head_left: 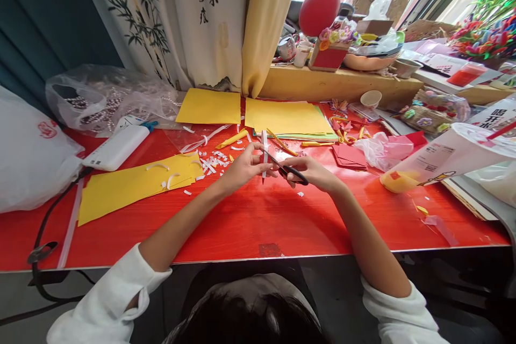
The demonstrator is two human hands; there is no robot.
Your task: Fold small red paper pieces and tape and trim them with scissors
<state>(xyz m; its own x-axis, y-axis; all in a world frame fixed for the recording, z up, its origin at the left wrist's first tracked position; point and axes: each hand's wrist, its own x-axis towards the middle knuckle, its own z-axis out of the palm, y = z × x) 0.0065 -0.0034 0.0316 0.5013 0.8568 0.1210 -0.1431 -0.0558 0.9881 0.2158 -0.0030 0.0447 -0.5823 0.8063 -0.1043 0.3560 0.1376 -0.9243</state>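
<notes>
A: Left side?
B: Left forearm bare, slanting forward and inward. Left wrist nearly straight. Left hand closed in a pinch.
A: Right?
B: Right forearm bare, mirroring that slant. Right hand curled in a grip, back upward.
A: Spacing?
B: Hands near each other, ahead of the body; elbows wide apart.
</notes>
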